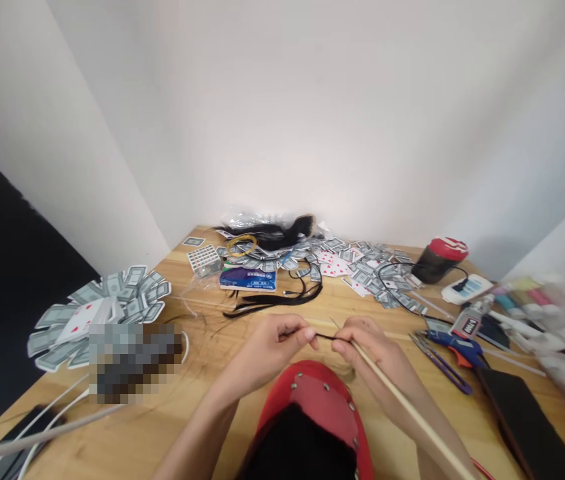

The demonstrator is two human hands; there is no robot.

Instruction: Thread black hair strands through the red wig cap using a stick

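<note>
My left hand (285, 340) pinches one end of a short, thin black strand (324, 336), which looks like hair. The strand runs across to the fingertips of my right hand (370, 343). A long, pale, thin stick (407, 403), pointed at its tip, lies in that right hand and slants down past the forearm. Just below both hands is a red rounded form (272, 400) with a studded red patch (325, 403). Black hair (297, 447) covers its near part.
Playing cards (377, 273) lie scattered at the back, near black hair bundles (272, 233) and a blue packet (248, 279). On the right are a glue gun (457, 347), purple-handled cutter (442, 367), glue tube (467, 325) and red-lidded jar (437, 260). White cables (42, 433) cross at left.
</note>
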